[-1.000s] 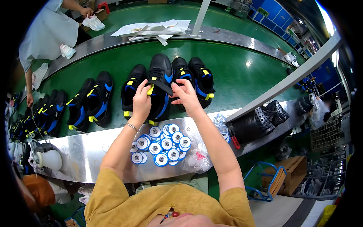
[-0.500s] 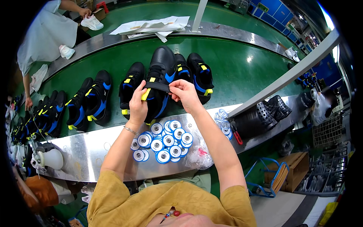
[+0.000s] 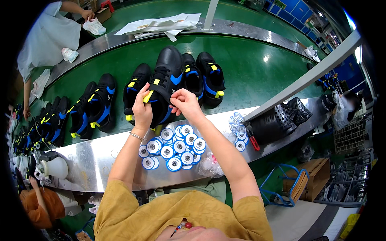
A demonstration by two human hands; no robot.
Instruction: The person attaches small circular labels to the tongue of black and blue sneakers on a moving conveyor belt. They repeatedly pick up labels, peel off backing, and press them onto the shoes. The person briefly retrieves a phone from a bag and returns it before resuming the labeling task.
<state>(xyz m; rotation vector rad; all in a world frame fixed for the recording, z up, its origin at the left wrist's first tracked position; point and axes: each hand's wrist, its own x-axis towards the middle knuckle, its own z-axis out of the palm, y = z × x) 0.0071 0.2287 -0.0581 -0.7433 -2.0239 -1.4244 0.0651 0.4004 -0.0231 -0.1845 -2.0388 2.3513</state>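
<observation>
In front of me a black sneaker (image 3: pixel 169 62) with blue side patches and a yellow tab stands with its toe pointing away. My left hand (image 3: pixel 142 111) is closed on its left side by the yellow tab, thumb at the black strap (image 3: pixel 161 91). The strap's right end is pinched between thumb and fingers of my right hand (image 3: pixel 186 105). Another black sneaker (image 3: pixel 136 80) sits just left of the hands. To the right is a pair of similar sneakers (image 3: pixel 212 78). Nearer to me, round blue-and-white tags (image 3: pixel 174 149) lie piled on the metal ledge.
More black sneakers (image 3: pixel 105 100) line the green belt (image 3: pixel 249 60) at left. On the ledge (image 3: pixel 92 160) are a plastic bag (image 3: pixel 211 166), red-handled cutters (image 3: pixel 254 142) and black perforated shoes (image 3: pixel 285 118). A slanted grey post (image 3: pixel 305 78) rises at right. Another person (image 3: pixel 52 38) holds a white shoe.
My right hand has drawn the strap end down and toward me, so the strap now slants. My left hand stays on the sneaker. The view has shifted slightly.
</observation>
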